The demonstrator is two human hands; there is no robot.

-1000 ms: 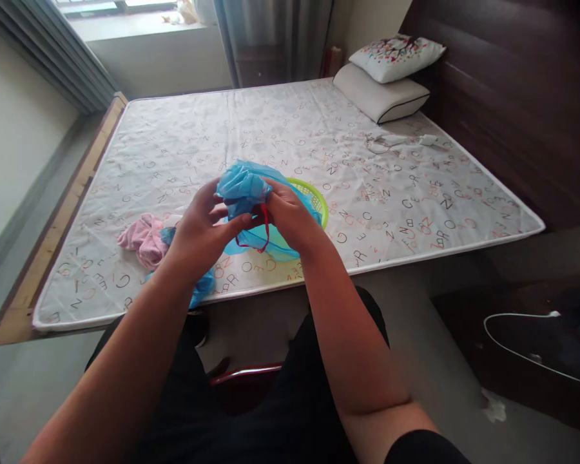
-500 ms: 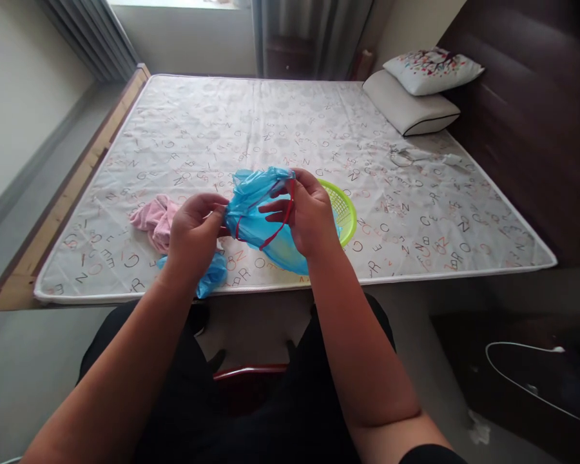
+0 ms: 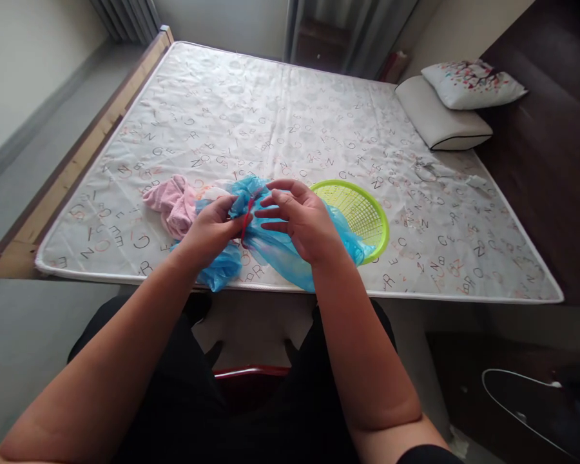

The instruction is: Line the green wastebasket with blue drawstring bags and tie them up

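My left hand [image 3: 211,231] is closed on the gathered neck of a thin blue plastic bag [image 3: 287,258], where a red drawstring [image 3: 246,221] hangs. To the right, my right hand [image 3: 309,224] has its fingers apart beside the bag's neck and holds nothing that I can see. The body of the bag droops below and behind the right hand, over the near side of a lime-green mesh basket [image 3: 385,225]. Crumpled blue plastic [image 3: 223,267] lies under my left hand, and a pink cloth [image 3: 171,205] is bunched just left of it.
A bare mattress [image 3: 280,96] printed with letters spreads out before me. Two pillows [image 3: 439,116] are stacked at its far right. Near them lies a white cable [image 3: 430,173]. Along the left side runs a wooden bed rail [image 3: 101,122].
My right hand has let go of the bag's edge and opened. The bag's mouth, held wide before, is now bunched in my left hand. The view has tilted down a little.
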